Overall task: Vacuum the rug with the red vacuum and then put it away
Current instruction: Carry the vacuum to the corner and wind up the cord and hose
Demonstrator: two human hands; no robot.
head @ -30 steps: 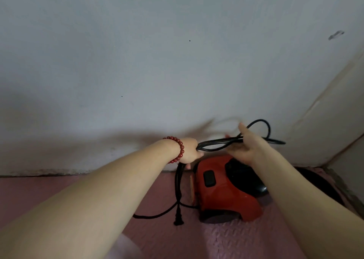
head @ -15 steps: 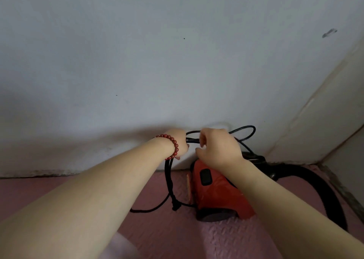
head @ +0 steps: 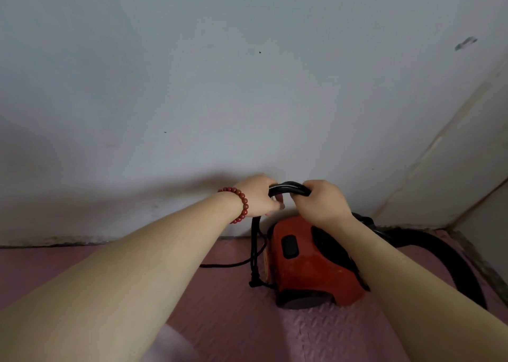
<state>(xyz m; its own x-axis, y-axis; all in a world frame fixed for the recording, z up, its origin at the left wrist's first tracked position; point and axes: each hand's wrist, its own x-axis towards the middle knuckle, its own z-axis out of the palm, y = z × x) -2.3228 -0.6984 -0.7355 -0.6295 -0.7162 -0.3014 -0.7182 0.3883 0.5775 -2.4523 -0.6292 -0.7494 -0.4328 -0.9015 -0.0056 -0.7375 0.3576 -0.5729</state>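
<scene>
Both forearms are bare; a red bead bracelet (head: pixel 245 202) circles the left wrist.

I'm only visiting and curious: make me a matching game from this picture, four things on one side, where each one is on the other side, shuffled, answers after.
Things:
1. black cord
2. bead bracelet
3. red vacuum
4. black hose

Places:
A. round the left wrist
B. standing on the pink mat, close to the wall
C. gripped by the left hand and the right hand
D. curving over the floor to the right of the vacuum

Pairs: 1-C, 2-A, 3-B, 4-D.
</scene>
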